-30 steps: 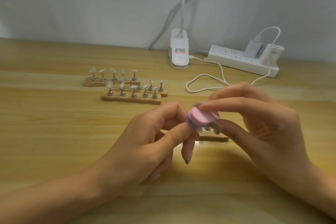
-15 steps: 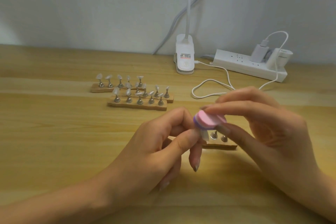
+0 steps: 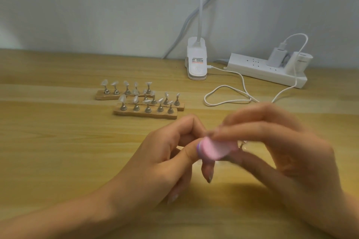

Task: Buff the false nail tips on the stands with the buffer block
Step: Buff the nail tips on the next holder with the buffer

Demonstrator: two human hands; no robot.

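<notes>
My right hand (image 3: 287,151) pinches a pink buffer block (image 3: 215,149) with a purple edge, blurred by motion. My left hand (image 3: 165,161) sits against the block's left end, thumb and forefinger pinched together on a nail tip peg that the block hides. A glint of metal peg (image 3: 241,144) shows just right of the block. Farther back on the table (image 3: 58,141), three wooden stands hold rows of metal pegs with clear false nail tips (image 3: 123,98): a front stand (image 3: 147,115), a middle one (image 3: 181,106) and a rear one (image 3: 101,96).
A white clip lamp base (image 3: 196,64) stands at the table's back edge by the wall. To its right lies a white power strip (image 3: 262,72) with a charger plugged in. A looped white cable (image 3: 227,95) runs between them.
The buffer block has tilted and blurred with a rubbing stroke against my left fingertips. The wooden base and pegs seen under my hands earlier are now almost fully covered.
</notes>
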